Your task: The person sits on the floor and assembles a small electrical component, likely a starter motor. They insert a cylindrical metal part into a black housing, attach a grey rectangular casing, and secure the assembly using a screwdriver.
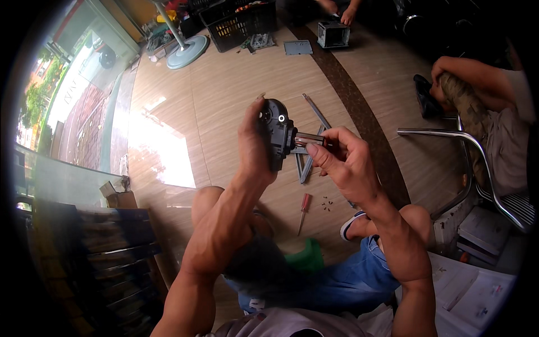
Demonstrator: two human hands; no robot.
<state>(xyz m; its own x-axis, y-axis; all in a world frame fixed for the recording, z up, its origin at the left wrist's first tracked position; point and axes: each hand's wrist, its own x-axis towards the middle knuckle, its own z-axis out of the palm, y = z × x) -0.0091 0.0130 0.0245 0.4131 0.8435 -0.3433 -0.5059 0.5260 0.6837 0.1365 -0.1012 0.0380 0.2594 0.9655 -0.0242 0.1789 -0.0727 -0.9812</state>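
Observation:
Up in front of me, above the floor, my left hand (252, 143) is wrapped round a black plastic housing (277, 128) with a small pale ring on its face. A shiny metal cylinder (306, 139) sticks out of the housing's right side. The thumb and fingers of my right hand (349, 163) pinch the outer end of that cylinder. The housing's left edge is partly covered by my left hand. I cannot tell what kind of part this is.
On the floor lie a red-handled screwdriver (305, 206), several small screws (327, 204) and crossed metal strips (317, 112). Farther off are a fan base (190, 53), a black crate (238, 28), and a metal box (333, 35) near another person's hands. Another person sits right, beside a metal chair (477, 140).

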